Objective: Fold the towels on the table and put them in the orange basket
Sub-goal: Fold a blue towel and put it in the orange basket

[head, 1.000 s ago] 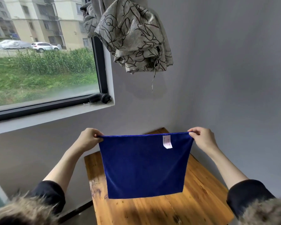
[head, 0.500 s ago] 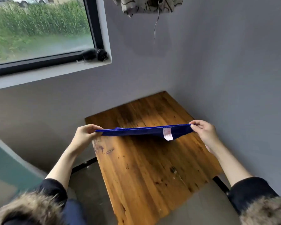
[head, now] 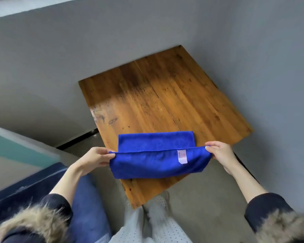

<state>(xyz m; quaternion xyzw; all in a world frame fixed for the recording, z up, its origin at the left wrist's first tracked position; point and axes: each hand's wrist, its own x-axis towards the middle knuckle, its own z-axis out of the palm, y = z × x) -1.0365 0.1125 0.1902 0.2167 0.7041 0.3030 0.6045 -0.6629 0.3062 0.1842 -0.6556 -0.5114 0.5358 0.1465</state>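
Stretching the towel (head: pixel 156 165) taut between both hands, the person has it low over the near end of the table (head: pixel 147 95). The left hand (head: pixel 93 159) pinches the left corner of the upper edge, fingers curled in on the cloth with the thumb on top; the right hand (head: pixel 221 155) pinches the right corner the same way, thumb over the hem, the other fingers tucked behind. So the long axis runs straight across from one hand to the other, side to side in front of the body, and neither hand looks nearer than its partner: it's an even, two-handed hold.

Here's what the next move hangs on. The pinched edge is the near, raised one, and beyond it a flat band of towel already lies on the wood, farther from the person. The near part sags in a soft belly below the fingers, hanging toward the table's front edge. To my eye the fold gets made by carrying that held edge forward, away from the body, over the flat part.

The towel itself: deep blue, plush, hemmed along the held edge, with a small pale label (head: pixel 182 156) hanging near the right-hand end. It looks limp and will likely drape wherever it's let go.

No orange basket anywhere I can see from here.
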